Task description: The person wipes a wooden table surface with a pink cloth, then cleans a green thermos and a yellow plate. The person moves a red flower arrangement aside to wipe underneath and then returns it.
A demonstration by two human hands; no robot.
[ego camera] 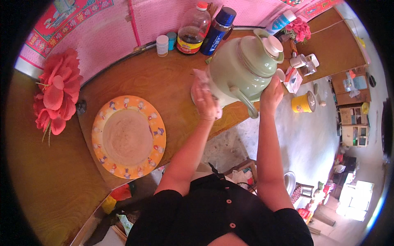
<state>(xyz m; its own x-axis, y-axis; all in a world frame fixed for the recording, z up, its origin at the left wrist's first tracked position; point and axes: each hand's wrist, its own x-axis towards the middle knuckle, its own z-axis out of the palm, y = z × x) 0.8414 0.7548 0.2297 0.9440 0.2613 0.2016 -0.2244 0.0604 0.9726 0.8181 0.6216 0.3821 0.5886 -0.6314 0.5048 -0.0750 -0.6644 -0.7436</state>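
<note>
A pale green thermos jug (246, 66) with a light pink stopper (274, 45) is tilted above the wooden tabletop (138, 77), its top leaning right. My right hand (272, 93) holds it near the upper body, beside the curved handle (244, 100). Pressed against the jug's lower part is my left hand (204, 101), with a pale pink cloth (201, 75) under its fingers. Whether the jug's base touches the table cannot be told. An orange-rimmed plate (128, 136) with cartoon figures lies to the left.
Along the pink wall stand a white-capped jar (162, 45), a teal jar (171, 40), a plastic bottle of dark liquid (191, 33) and a blue flask (215, 32). Red artificial flowers (58, 92) are at the far left. A yellow tub (301, 103) is at the right.
</note>
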